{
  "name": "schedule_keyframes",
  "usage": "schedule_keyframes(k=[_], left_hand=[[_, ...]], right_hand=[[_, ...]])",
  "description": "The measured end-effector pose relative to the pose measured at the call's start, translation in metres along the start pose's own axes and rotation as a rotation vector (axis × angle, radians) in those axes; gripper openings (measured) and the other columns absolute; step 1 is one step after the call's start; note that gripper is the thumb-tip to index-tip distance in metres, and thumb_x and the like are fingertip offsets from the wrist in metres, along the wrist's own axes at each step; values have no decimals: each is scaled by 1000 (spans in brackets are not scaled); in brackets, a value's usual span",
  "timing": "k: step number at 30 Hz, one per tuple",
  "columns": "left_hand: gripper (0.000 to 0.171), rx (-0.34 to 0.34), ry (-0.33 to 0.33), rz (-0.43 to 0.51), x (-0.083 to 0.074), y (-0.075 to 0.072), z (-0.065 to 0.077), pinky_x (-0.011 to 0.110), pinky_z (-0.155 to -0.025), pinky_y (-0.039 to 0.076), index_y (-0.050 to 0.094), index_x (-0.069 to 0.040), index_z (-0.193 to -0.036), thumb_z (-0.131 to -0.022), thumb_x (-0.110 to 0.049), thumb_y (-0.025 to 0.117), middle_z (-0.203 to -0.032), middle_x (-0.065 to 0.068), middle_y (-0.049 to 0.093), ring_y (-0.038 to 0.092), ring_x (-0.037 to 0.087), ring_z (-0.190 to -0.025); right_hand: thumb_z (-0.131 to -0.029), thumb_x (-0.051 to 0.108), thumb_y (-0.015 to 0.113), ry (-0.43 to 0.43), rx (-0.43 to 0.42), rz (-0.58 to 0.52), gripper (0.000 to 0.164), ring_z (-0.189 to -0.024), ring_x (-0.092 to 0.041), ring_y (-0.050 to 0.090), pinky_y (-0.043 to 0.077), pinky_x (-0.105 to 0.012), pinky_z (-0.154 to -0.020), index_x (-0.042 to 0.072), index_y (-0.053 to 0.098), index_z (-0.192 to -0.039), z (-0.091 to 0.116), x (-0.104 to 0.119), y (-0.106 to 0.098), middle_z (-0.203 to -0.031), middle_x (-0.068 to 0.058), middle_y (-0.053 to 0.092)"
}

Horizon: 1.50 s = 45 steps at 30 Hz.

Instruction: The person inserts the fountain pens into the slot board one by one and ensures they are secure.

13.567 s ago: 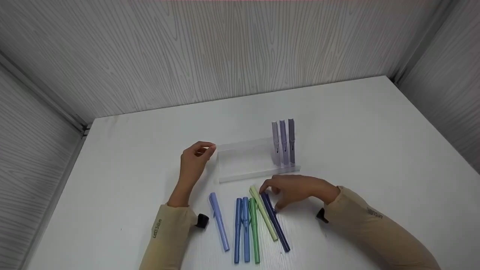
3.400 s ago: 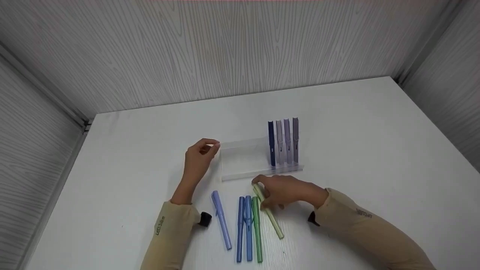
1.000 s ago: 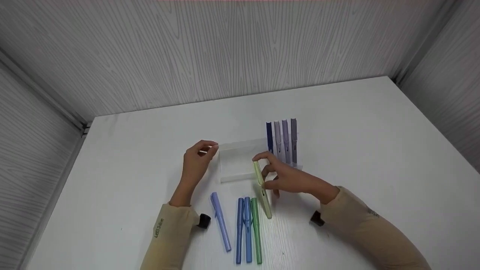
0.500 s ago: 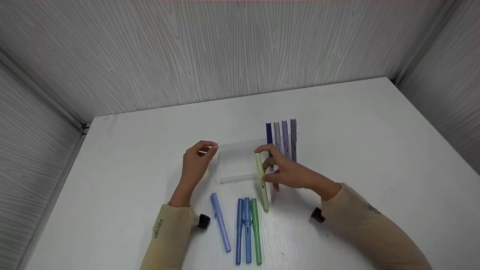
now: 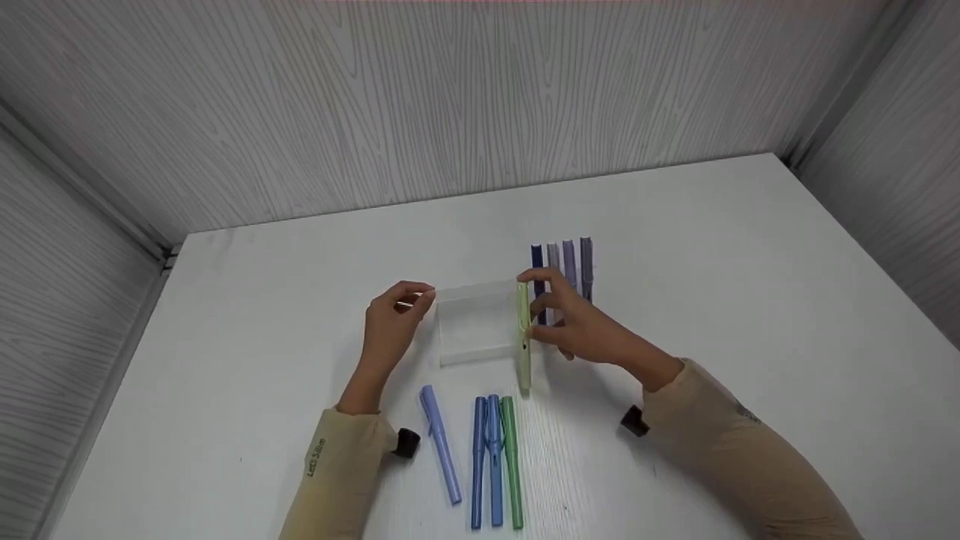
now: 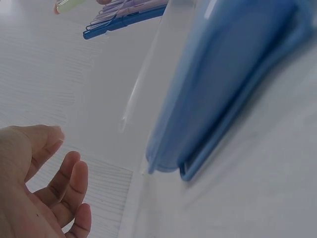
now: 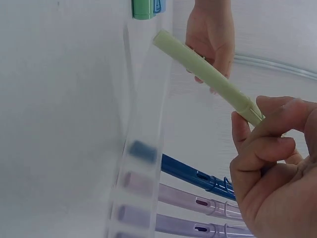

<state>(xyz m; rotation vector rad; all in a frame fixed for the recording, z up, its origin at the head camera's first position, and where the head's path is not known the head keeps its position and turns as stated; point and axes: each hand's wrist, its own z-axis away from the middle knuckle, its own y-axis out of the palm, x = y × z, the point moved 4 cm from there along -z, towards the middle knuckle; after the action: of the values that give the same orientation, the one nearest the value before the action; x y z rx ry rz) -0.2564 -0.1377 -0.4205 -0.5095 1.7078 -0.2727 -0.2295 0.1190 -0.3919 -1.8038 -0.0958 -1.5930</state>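
My right hand (image 5: pixel 574 319) pinches a light green pen (image 5: pixel 524 360) near its cap. The pen stands steeply in front of a clear pen stand (image 5: pixel 480 354), its lower end hanging below the stand's front lip. The right wrist view shows thumb and fingers around the pen (image 7: pixel 213 77). At the stand's left end, my left hand (image 5: pixel 394 319) pinches the upper corner between thumb and fingertips. To the right in the stand, a dark blue pen (image 5: pixel 537 256) and several purple ones (image 5: pixel 569 259) stand upright in a row, partly hidden by my right hand.
In front of the stand lie a lavender pen (image 5: pixel 441 446), a darker blue pen (image 5: pixel 478 465), a lighter blue pen (image 5: pixel 495 465) and a green pen (image 5: pixel 513 465), the last three side by side. The white table (image 5: pixel 675 247) ends at a grey wood-grain wall (image 5: pixel 480 97).
The dark blue pen went into the stand earlier. Since then my right hand has picked up the light green pen, raised it towards the stand and turned it more upright. My left hand stays put.
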Motion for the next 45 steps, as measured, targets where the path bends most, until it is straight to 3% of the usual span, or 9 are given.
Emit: schedule_keyframes(k=[4,8,13,23,30,45], left_hand=[[17,9,-5,7,1,1,0,25,-65,45,72,-11,-102,-91,-24,67,-90,8,71,58,15,-77],[18,10,7,3,2,2,0,24,-65,46,72,-11,-101,-91,-25,67,-90,8,71,59,15,-77],[17,12,24,2,1,1,-1,25,-64,46,73,-12,-101,-91,-25,67,-91,9,72,60,16,-77],[17,7,20,-13,-1,1,-2,25,-64,46,73,-12,-101,-91,-25,67,-93,9,72,61,18,-79],[18,11,13,-2,-1,2,-3,23,-63,46,73,-12,-102,-91,-25,67,-91,8,72,59,15,-78],[15,15,10,27,2,0,0,23,-62,46,72,-12,-100,-92,-24,67,-90,10,71,60,15,-76]], right_hand=[[-91,6,63,-39,-57,9,66,-76,-21,59,53,-28,-60,24,23,-141,-3,0,-5,-117,-18,58],[-90,4,64,-79,-97,37,67,-106,-24,58,55,-33,-79,22,24,-141,-4,-1,-8,-115,-19,58],[-90,3,65,-95,-126,22,67,-107,-27,59,53,-34,-77,19,26,-142,-6,-1,-12,-113,-18,59],[-91,2,63,-85,-188,42,65,-108,-26,58,50,-31,-73,22,29,-143,-9,1,-21,-124,-17,52],[-91,2,63,-104,-240,31,63,-102,-24,57,48,-28,-67,20,30,-142,-11,0,-26,-109,-17,60],[-90,-2,62,-151,-308,104,62,-97,-25,59,46,-25,-62,23,34,-140,-13,2,-24,-108,-17,61]])
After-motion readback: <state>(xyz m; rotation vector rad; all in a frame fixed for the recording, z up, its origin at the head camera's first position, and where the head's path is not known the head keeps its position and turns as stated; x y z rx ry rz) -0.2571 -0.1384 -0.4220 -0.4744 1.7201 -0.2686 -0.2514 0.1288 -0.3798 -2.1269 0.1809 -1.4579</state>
